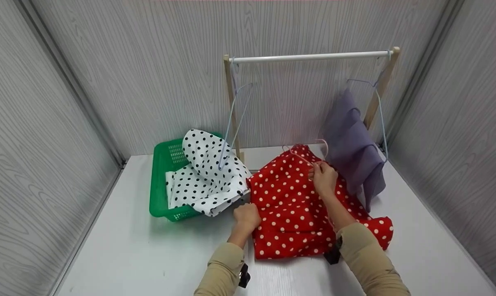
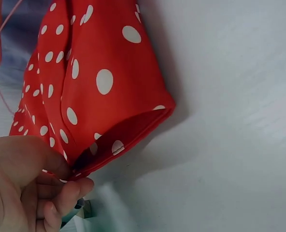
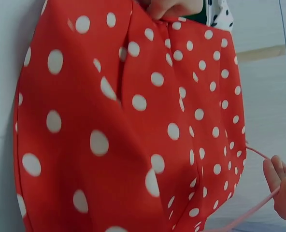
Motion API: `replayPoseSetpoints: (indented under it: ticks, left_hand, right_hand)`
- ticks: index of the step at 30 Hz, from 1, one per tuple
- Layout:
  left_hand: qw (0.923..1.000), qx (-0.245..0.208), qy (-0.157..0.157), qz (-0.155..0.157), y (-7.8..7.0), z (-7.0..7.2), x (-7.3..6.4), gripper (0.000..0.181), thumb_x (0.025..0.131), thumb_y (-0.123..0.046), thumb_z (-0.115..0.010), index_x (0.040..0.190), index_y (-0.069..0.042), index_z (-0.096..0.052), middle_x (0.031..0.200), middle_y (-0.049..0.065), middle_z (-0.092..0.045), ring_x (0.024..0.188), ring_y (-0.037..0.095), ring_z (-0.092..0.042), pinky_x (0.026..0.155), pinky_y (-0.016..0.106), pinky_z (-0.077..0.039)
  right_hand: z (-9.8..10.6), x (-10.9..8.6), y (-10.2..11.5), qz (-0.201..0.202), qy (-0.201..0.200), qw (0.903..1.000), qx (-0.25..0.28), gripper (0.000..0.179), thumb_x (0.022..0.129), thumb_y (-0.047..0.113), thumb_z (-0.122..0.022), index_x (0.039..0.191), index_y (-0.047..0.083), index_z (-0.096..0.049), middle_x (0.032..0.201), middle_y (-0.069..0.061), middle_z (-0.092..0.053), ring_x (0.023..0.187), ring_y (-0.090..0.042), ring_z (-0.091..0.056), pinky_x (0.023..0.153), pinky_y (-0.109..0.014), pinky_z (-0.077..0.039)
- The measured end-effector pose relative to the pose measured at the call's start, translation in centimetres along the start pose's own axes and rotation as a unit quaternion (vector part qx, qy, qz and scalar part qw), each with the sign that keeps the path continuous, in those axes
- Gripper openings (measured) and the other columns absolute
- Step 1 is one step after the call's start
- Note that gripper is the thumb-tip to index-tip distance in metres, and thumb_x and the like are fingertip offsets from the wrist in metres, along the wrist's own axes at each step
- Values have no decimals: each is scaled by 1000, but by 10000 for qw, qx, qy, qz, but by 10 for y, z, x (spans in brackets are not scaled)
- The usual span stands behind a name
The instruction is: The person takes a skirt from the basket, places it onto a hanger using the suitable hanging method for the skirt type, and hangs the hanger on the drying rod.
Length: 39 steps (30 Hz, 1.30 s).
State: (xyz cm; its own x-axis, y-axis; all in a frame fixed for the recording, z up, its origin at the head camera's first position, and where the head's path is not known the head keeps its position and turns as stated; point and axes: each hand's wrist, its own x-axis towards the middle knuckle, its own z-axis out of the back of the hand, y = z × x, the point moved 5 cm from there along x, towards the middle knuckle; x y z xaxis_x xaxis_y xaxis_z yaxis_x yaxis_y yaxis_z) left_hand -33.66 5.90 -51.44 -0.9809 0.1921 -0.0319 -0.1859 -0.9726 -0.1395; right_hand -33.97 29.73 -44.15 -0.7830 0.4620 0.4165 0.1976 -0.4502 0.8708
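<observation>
A red garment with white polka dots (image 1: 289, 205) spreads over the tabletop, its lower edge toward me. My left hand (image 1: 248, 216) pinches its left edge; the left wrist view shows thumb and fingers (image 2: 78, 188) on the fabric beside an open, double-layered end. At the garment's top, my right hand (image 1: 325, 179) grips a pink wire hanger (image 1: 326, 149). The hanger's hook rises above that hand, and part of its frame is hidden by the cloth. In the right wrist view the hanger's wire (image 3: 251, 211) runs from the fingers toward the red fabric.
Behind the garment stands a rack with a white rail (image 1: 313, 56). A blue hanger (image 1: 232, 119) hangs at its left end; another at the right carries purple cloth (image 1: 350, 144). On the left, a green basket (image 1: 159, 185) holds white cloth with black dots (image 1: 206, 164).
</observation>
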Motion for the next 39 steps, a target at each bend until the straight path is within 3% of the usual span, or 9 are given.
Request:
replayPoseSetpoints:
  ticks: [4,10,17,20,24,27,29,34,39]
  left_hand:
    - [9999,-46,53,-114,-2,-1,-1,13,81,-19,-64,82,-7,-67,74,8,-62,69,23,-62,61,36,-49]
    - [9994,128,172,-265,-3,-2,0,12,84,-20,-62,83,-8,-66,74,7,-61,68,21,-60,61,34,-48]
    - [9952,6,-612,-766,-5,17,-7,15,84,-17,-62,73,-8,-64,65,6,-61,61,22,-61,54,35,-48]
    - [9836,-175,-1288,-1253,-12,36,-13,21,84,-16,-60,65,-8,-60,58,5,-57,52,21,-58,47,33,-44]
    - [9555,-302,-2306,-1816,-18,68,-25,24,85,-17,-61,63,-7,-58,53,6,-54,47,21,-54,42,31,-40]
    - [9350,-342,-2927,-1971,-15,89,-31,23,82,-16,-65,62,-6,-58,53,6,-53,48,23,-54,43,32,-41]
    - [9300,-345,-3119,-1915,-7,99,-33,22,80,-15,-66,62,-5,-59,54,7,-54,50,23,-54,46,33,-42]
    - [9366,-124,-3170,-1488,22,110,-32,20,77,-14,-68,64,-1,-60,61,11,-56,59,26,-53,54,36,-43]
    - [9502,3,-2926,-1071,50,111,-28,19,80,-14,-66,70,2,-62,68,16,-58,66,30,-55,61,41,-43]
  right_hand:
    - [6,1,-7,-126,-138,9998,-68,20,95,4,-47,90,-9,-61,80,-28,-64,71,-38,-65,54,-16,-47]
    - [3,2,-7,-212,469,9986,-147,24,96,8,-47,99,-11,-60,84,-26,-65,74,-35,-66,62,-29,-53]
    - [9,0,-9,-107,1003,9851,-1396,31,98,19,-46,87,-3,-66,78,-17,-65,57,-21,-53,54,-29,-41]
    - [12,-1,-11,-116,1224,9772,-1731,32,98,23,-46,87,0,-66,78,-15,-65,51,-15,-44,50,-29,-34]
    - [14,-2,-12,-235,1445,9687,-2004,37,99,31,-43,104,2,-65,78,-16,-65,51,-15,-48,50,-31,-38]
    - [14,-5,-13,-324,1562,9616,-2235,42,99,35,-39,115,3,-61,71,-13,-63,52,-17,-52,56,-37,-44]
    - [15,-6,-14,-345,1602,9601,-2265,43,100,35,-38,110,0,-62,63,-10,-60,50,-17,-51,58,-39,-44]
    - [18,-11,-19,-435,1700,9665,-1876,44,99,28,-42,75,-4,-60,56,-13,-56,43,-22,-52,49,-33,-44]
    - [21,-16,-25,-767,2179,9620,-1453,30,96,13,-48,78,-6,-62,65,-20,-58,47,-27,-55,47,-31,-47]
